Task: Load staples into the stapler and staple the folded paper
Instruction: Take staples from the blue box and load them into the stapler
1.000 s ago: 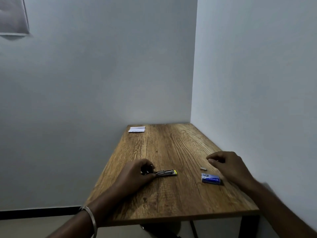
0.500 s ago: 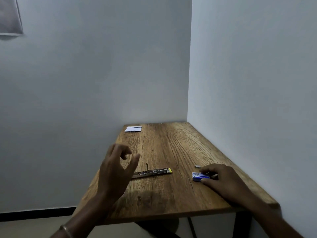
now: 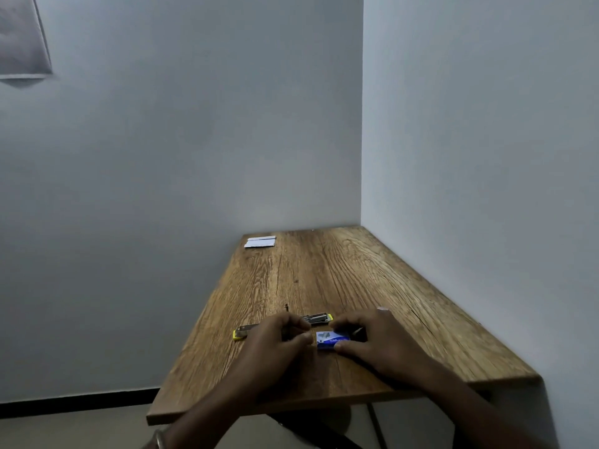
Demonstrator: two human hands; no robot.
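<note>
Staple box (image 3: pixel 333 339), blue, lies flat on the counter (image 3: pixel 324 273) near the front edge, long axis left-right. Right hand (image 3: pixel 372 338) grips it, fingers curled over the far side, thumb at the near side. Left hand (image 3: pixel 278 335) meets the box's left end, fingers bent, pinching toward that end; whether they touch the flap, cannot tell. Stapler (image 3: pixel 285 324) lies opened flat just behind both hands, long axis also left-right, yellow ends showing either side of the left hand. Judgement: box opens from its left end, so the left hand is the puller. Paper (image 3: pixel 260 242) sits well apart at the far left corner.
</note>
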